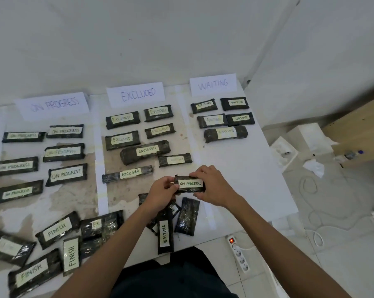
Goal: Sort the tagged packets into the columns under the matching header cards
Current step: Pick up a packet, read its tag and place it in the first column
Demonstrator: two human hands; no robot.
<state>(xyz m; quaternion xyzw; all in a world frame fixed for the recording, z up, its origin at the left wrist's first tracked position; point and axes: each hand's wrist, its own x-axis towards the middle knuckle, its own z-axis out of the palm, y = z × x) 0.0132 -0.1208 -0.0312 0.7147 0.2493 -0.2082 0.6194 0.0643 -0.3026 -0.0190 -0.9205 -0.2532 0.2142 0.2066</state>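
Both hands hold one black packet tagged ON PROGRESS (190, 184) above the table, my left hand (160, 193) at its left end and my right hand (212, 186) at its right end. Three white header cards lie at the back: ON PROGRESS (52, 105), EXCLUDED (136, 94) and WAITING (213, 83). Several tagged packets lie in a column under each card. Under my hands is a loose pile with a WAITING packet (165, 233) and a face-down packet (187, 216). At the front left lie unsorted packets, some tagged FINISH (57, 230).
The white table (246, 179) ends at the right near a tiled floor with a power strip (240, 253), white cables, white boxes (308, 138) and crumpled tissue. A wooden piece of furniture (358, 130) stands at the far right. A white wall rises behind the table.
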